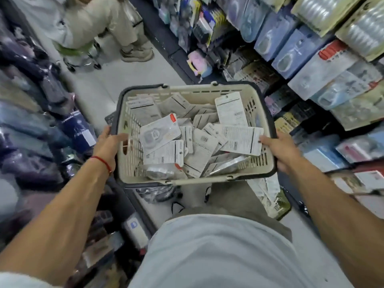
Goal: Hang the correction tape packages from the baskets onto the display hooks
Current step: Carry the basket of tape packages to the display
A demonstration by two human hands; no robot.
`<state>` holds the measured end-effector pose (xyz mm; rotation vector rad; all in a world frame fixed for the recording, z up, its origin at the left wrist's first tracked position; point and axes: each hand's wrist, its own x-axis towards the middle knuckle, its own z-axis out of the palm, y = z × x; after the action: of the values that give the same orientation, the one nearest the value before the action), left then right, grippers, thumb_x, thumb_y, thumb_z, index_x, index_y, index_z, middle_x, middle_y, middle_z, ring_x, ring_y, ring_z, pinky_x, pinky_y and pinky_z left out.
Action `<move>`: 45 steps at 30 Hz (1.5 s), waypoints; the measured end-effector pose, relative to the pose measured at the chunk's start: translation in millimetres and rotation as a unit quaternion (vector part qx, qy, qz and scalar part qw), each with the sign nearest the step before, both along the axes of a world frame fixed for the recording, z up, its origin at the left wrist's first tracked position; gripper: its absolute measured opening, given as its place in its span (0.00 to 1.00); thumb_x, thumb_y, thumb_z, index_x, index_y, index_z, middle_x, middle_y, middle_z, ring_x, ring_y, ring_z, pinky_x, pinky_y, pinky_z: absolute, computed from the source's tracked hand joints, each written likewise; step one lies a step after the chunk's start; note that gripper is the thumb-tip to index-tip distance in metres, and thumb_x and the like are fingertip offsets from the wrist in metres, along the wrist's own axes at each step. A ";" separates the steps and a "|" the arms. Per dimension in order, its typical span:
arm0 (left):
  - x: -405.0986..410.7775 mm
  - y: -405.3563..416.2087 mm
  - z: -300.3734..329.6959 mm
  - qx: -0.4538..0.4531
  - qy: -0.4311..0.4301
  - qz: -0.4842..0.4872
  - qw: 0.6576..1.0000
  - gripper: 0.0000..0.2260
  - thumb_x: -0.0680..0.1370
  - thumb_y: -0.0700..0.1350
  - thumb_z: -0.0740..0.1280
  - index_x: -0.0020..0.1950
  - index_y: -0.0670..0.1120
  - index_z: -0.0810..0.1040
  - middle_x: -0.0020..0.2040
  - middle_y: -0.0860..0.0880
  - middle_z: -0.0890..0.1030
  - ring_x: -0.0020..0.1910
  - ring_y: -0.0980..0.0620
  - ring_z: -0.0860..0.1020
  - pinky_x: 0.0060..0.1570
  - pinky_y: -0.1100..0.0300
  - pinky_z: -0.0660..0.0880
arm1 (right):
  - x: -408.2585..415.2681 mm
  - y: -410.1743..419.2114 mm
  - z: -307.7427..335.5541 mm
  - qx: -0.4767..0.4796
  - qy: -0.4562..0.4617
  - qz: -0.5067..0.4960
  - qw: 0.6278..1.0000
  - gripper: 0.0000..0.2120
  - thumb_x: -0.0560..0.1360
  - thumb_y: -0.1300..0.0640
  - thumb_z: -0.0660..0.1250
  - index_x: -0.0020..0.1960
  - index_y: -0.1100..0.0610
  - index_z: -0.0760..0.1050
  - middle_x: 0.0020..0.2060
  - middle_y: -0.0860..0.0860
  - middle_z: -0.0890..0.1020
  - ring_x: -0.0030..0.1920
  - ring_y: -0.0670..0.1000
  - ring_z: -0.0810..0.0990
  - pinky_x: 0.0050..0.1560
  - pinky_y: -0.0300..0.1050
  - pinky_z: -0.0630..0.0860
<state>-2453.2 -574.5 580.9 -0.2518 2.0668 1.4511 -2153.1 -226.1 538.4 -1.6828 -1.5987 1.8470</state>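
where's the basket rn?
Head view, centre: the basket is held between the left hand and right hand, over the aisle floor, packages inside.

A narrow shop aisle with a pale grey floor point(99, 88) runs between crowded displays. On the right, a rack point(311, 65) carries rows of packaged goods — blue, grey and cream cards overlapping one another. On the left, dark, glossy wrapped merchandise point(27, 113) fills the shelves, blurred. At the far end a person in beige clothes point(99, 23) sits on a low stool point(83, 57) — feet on the floor.
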 end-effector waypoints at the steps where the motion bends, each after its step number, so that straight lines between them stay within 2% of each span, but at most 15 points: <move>1: -16.6 12.9 -0.9 -0.006 0.015 -0.024 1.000 0.15 0.79 0.32 0.67 0.61 0.48 0.77 0.51 0.42 0.84 0.39 0.49 0.83 0.42 0.54 0.82 | -4.1 1.7 -2.6 0.001 0.001 -0.015 1.000 0.10 0.82 0.64 0.68 0.63 0.56 0.80 0.50 0.56 0.88 0.46 0.58 0.89 0.45 0.57 0.86; 3: -50.0 42.9 -3.3 -0.019 0.045 -0.065 0.997 0.14 0.79 0.31 0.67 0.59 0.48 0.76 0.44 0.49 0.83 0.28 0.61 0.80 0.28 0.67 0.76 | -14.7 8.3 -9.8 -0.010 0.004 -0.052 0.999 0.15 0.82 0.65 0.68 0.68 0.56 0.78 0.53 0.57 0.87 0.49 0.59 0.87 0.51 0.60 0.84; 6: -95.2 95.5 -6.6 -0.039 0.083 -0.126 0.988 0.13 0.79 0.31 0.67 0.53 0.50 0.76 0.37 0.56 0.82 0.26 0.65 0.77 0.28 0.70 0.74 | -31.8 25.5 -26.7 -0.035 0.009 -0.104 0.994 0.15 0.82 0.65 0.68 0.67 0.54 0.78 0.53 0.55 0.87 0.49 0.58 0.88 0.50 0.58 0.85; 11: -139.4 182.3 -4.7 -0.081 0.079 -0.216 0.970 0.21 0.78 0.32 0.68 0.49 0.61 0.77 0.44 0.48 0.81 0.33 0.51 0.81 0.32 0.57 0.80 | -37.5 55.9 -58.6 -0.088 -0.026 -0.166 0.982 0.07 0.79 0.63 0.72 0.55 0.54 0.83 0.48 0.55 0.89 0.46 0.58 0.89 0.49 0.59 0.85; 14: -163.5 228.1 -6.6 -0.118 0.073 -0.274 0.952 0.22 0.77 0.34 0.69 0.48 0.64 0.77 0.43 0.45 0.82 0.29 0.52 0.83 0.27 0.54 0.80 | -36.1 69.8 -65.0 -0.101 -0.037 -0.190 0.976 0.07 0.78 0.61 0.71 0.54 0.54 0.84 0.44 0.52 0.90 0.45 0.58 0.89 0.48 0.58 0.85; 16: -173.9 255.3 -9.5 -0.136 0.056 -0.300 0.942 0.20 0.76 0.34 0.70 0.50 0.62 0.77 0.42 0.43 0.83 0.30 0.49 0.84 0.29 0.50 0.82 | -32.1 73.7 -66.5 -0.103 -0.037 -0.204 0.973 0.05 0.79 0.59 0.72 0.53 0.52 0.84 0.42 0.49 0.90 0.47 0.58 0.89 0.52 0.59 0.84; 20: -188.7 305.3 -24.5 -0.163 0.037 -0.350 0.922 0.21 0.75 0.31 0.70 0.47 0.59 0.77 0.43 0.42 0.83 0.31 0.48 0.85 0.29 0.51 0.81 | -25.8 65.1 -70.3 -0.074 -0.059 -0.231 0.968 0.11 0.81 0.60 0.70 0.62 0.54 0.82 0.51 0.54 0.88 0.54 0.59 0.86 0.62 0.63 0.81; 25: -194.1 360.7 -60.8 -0.205 0.016 -0.417 0.885 0.18 0.75 0.28 0.68 0.50 0.51 0.74 0.47 0.40 0.83 0.40 0.40 0.82 0.36 0.49 0.81 | -25.6 46.4 -91.5 -0.058 -0.096 -0.286 0.952 0.15 0.82 0.61 0.69 0.68 0.58 0.78 0.59 0.61 0.84 0.57 0.61 0.83 0.64 0.62 0.79; 27: -198.0 378.6 -79.5 -0.211 -0.003 -0.434 0.876 0.17 0.75 0.26 0.66 0.53 0.47 0.73 0.48 0.38 0.81 0.38 0.40 0.81 0.38 0.49 0.81 | -29.1 39.9 -101.6 -0.048 -0.102 -0.301 0.947 0.16 0.82 0.60 0.69 0.69 0.57 0.77 0.59 0.61 0.84 0.57 0.62 0.83 0.64 0.62 0.80; 31: -208.1 406.6 -125.8 -0.234 -0.052 -0.450 0.860 0.14 0.74 0.27 0.67 0.51 0.44 0.73 0.44 0.38 0.81 0.28 0.42 0.83 0.28 0.47 0.81 | -46.3 28.4 -124.9 -0.055 -0.099 -0.351 0.930 0.15 0.81 0.63 0.69 0.66 0.56 0.79 0.57 0.58 0.85 0.55 0.58 0.84 0.61 0.56 0.80; 33: -215.3 420.1 -155.7 -0.250 -0.087 -0.470 0.842 0.14 0.75 0.28 0.68 0.49 0.46 0.72 0.45 0.37 0.81 0.32 0.39 0.84 0.40 0.37 0.84 | -56.9 19.9 -140.9 -0.058 -0.121 -0.372 0.918 0.13 0.80 0.65 0.70 0.63 0.57 0.81 0.53 0.57 0.85 0.50 0.56 0.84 0.55 0.50 0.80; 35: -225.8 426.9 -184.4 -0.281 -0.091 -0.493 0.818 0.13 0.76 0.31 0.69 0.48 0.48 0.71 0.49 0.37 0.80 0.42 0.38 0.82 0.55 0.35 0.79 | -69.9 10.0 -160.9 -0.076 -0.150 -0.388 0.906 0.12 0.77 0.67 0.70 0.60 0.59 0.82 0.47 0.56 0.84 0.47 0.56 0.83 0.46 0.46 0.80; 37: -232.3 432.5 -215.3 -0.305 -0.090 -0.495 0.809 0.13 0.76 0.33 0.70 0.47 0.49 0.70 0.52 0.38 0.79 0.48 0.38 0.81 0.55 0.38 0.77 | -81.6 3.7 -189.1 -0.096 -0.151 -0.406 0.896 0.12 0.76 0.68 0.69 0.58 0.59 0.82 0.43 0.54 0.84 0.43 0.57 0.83 0.40 0.42 0.80; 42: -247.7 435.0 -324.8 -0.323 -0.078 -0.470 0.818 0.15 0.75 0.34 0.71 0.54 0.49 0.71 0.51 0.38 0.79 0.47 0.38 0.81 0.47 0.42 0.73 | -109.2 -5.9 -300.7 -0.170 -0.121 -0.458 0.864 0.19 0.72 0.61 0.72 0.63 0.59 0.82 0.52 0.56 0.86 0.48 0.58 0.86 0.53 0.52 0.82; 45: -253.3 428.8 -405.0 -0.327 -0.065 -0.452 0.827 0.16 0.76 0.34 0.72 0.55 0.51 0.72 0.52 0.41 0.82 0.48 0.41 0.81 0.47 0.45 0.74 | -117.2 -8.1 -383.2 -0.176 -0.129 -0.461 0.860 0.08 0.71 0.60 0.73 0.49 0.52 0.82 0.47 0.53 0.87 0.46 0.56 0.86 0.48 0.50 0.83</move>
<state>-2706.6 -145.7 175.9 0.3388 2.0328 0.1369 -2270.3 -234.2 155.3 -2.3267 -0.2892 1.4455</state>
